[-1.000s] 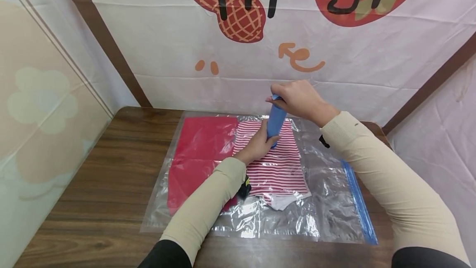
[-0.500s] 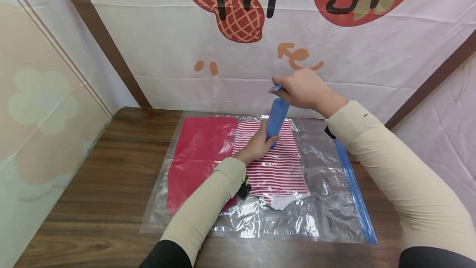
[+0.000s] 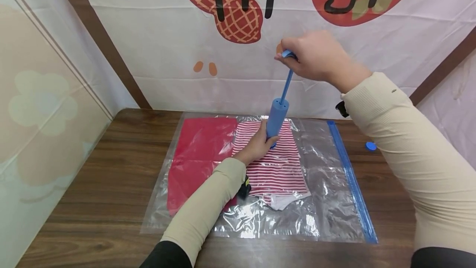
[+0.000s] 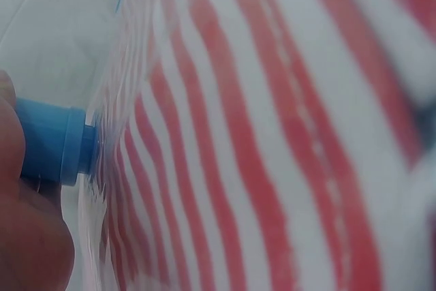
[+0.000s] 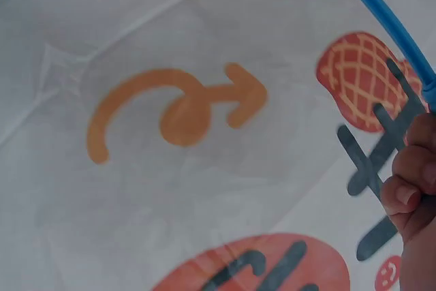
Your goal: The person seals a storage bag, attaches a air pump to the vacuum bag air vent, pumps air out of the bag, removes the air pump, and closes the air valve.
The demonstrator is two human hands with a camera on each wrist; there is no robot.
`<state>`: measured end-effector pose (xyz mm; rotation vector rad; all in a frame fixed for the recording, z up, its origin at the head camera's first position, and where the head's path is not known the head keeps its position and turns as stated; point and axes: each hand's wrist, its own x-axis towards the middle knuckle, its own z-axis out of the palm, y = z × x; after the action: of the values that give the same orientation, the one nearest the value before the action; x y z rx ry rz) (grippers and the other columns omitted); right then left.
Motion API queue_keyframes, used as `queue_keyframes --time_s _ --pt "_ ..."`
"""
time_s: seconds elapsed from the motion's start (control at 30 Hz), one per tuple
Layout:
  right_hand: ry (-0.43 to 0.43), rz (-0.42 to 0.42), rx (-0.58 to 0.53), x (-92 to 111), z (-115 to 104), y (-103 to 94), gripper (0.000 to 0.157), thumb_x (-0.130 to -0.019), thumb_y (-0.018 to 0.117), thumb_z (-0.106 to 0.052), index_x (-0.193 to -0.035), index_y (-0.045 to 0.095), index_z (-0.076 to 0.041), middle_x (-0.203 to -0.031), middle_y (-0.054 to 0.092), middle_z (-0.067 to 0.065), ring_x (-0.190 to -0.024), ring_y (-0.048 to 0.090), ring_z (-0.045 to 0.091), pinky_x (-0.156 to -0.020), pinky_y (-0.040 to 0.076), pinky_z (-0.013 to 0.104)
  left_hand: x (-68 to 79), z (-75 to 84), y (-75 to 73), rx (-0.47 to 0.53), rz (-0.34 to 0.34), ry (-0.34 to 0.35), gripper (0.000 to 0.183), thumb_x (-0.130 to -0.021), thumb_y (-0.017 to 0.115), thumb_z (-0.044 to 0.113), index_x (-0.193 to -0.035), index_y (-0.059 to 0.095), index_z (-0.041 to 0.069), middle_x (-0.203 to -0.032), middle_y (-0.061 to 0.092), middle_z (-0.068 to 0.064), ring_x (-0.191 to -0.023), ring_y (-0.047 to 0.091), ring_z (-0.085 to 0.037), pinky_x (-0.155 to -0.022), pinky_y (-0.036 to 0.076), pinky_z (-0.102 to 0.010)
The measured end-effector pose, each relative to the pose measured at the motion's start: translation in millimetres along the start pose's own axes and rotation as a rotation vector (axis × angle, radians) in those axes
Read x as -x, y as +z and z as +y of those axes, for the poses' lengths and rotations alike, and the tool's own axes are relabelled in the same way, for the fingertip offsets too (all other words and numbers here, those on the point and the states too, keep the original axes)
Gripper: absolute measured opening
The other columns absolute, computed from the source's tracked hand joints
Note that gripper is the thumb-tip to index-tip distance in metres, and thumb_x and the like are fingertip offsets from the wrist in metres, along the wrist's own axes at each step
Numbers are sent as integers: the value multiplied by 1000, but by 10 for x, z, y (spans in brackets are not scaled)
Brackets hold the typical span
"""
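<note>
A blue hand pump (image 3: 277, 117) stands slightly tilted on a clear plastic storage bag (image 3: 320, 202). My left hand (image 3: 258, 144) grips the lower part of its barrel, and in the left wrist view the pump's nozzle (image 4: 87, 149) meets the plastic over the striped cloth. With curled fingers my right hand (image 3: 316, 57) holds the pump's handle (image 3: 288, 54), high above the barrel. The thin rod (image 3: 285, 88) is drawn far out between them. Inside the bag lie a folded red cloth (image 3: 202, 148) and a red-and-white striped garment (image 3: 280, 173), side by side.
Along the bag's right edge runs a blue zip strip (image 3: 351, 181). A small blue round cap (image 3: 370, 146) lies on the wooden table (image 3: 93, 193) to its right. A printed white curtain (image 3: 156, 44) hangs right behind the table.
My right hand has risen and moved a little right, pulling the pump's handle and rod up out of the barrel. The blue cap has come into sight. My left hand stays in place.
</note>
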<state>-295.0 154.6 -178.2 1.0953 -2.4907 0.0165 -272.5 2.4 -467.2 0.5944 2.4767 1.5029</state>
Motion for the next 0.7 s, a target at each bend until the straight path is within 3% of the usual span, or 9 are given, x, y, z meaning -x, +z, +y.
queue_keyframes --time_s 0.27,0.47,0.7 --pt "-5 69 132 -91 -13 -241 23 -100 62 -21 -92 63 0 -71 67 19 -54 58 32 -53 47 43 -14 -4 11 13 4 -8 63 -107 54 26 -155 16 14 -154 41 -21 -143 41 -37 -117 32 -53" --pt "40 71 169 -124 -32 -343 25 -101 57 -21 -94 62 2 -70 64 20 -57 58 35 -57 51 47 -6 -1 3 26 -6 -9 63 -107 54 24 -156 15 13 -154 40 -21 -143 41 -36 -118 32 -53" --pt "92 66 179 -155 -51 -386 25 -100 52 -20 -93 62 2 -70 62 19 -57 56 35 -56 48 45 -13 -8 12 34 -3 -17 64 -107 54 25 -157 14 14 -155 39 -20 -144 40 -35 -118 31 -53"
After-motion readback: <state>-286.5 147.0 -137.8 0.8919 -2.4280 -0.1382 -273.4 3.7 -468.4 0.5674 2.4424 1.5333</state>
